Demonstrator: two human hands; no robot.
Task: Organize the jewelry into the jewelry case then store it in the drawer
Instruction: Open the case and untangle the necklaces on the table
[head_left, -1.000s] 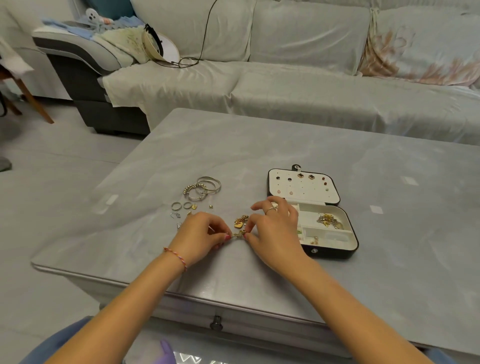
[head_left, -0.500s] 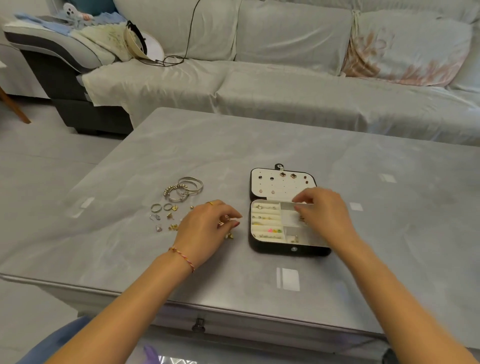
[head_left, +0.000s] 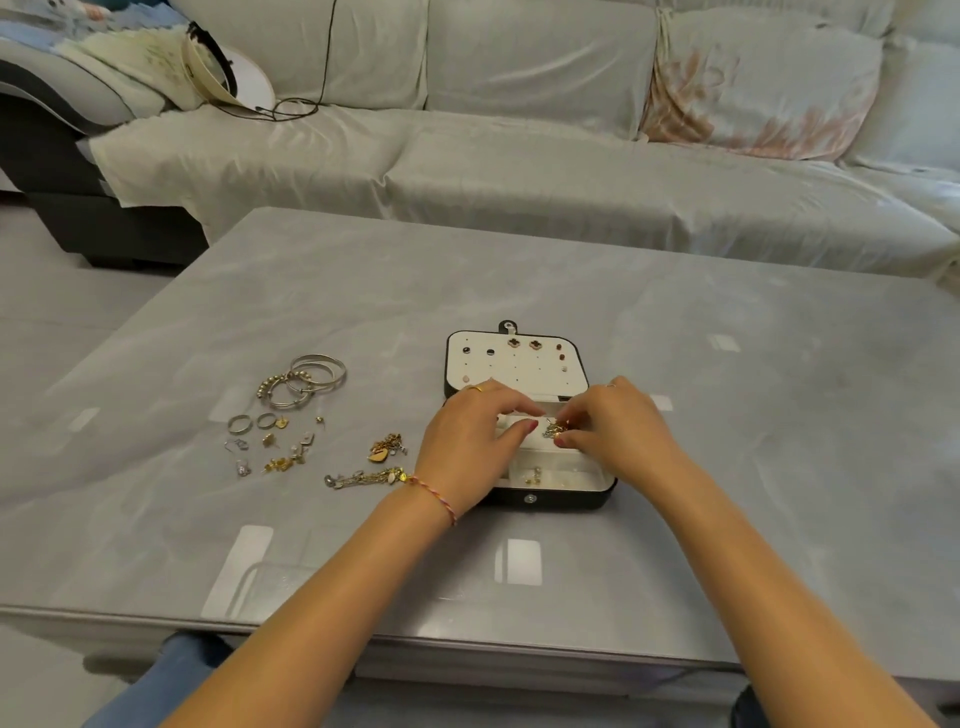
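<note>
Both hands work over the open jewelry case (head_left: 530, 467), which sits near the middle of the table (head_left: 727, 467) with its lid (head_left: 514, 364) laid flat away from the person. The right hand (head_left: 618, 436) pinches a small tangle of gold and silver chain (head_left: 554, 429) between thumb and fingertips, just above an inner compartment of the case, while the left hand (head_left: 467, 441), fingers curled, seems to steady or pinch the same chain from the other side; whether its grip truly closes on the chain cannot be told for certain. Several stud earrings (head_left: 524, 344) are already pinned to the pale lid panel, and a few small pieces (head_left: 535, 474) lie in the front compartment, so the sorting looks partly done. Much is left on the table to the left of the case: a cluster of bangles (head_left: 304, 382), two rings (head_left: 252, 423), scattered small earrings and charms (head_left: 280, 457), a gold heart pendant piece (head_left: 387, 449) and a chain bracelet (head_left: 363, 477) lying just beside the left wrist. Judging from this, roughly half the jewelry remains outside; closing the case and putting it in the drawer, which is not clearly in view, are not yet begun.
</note>
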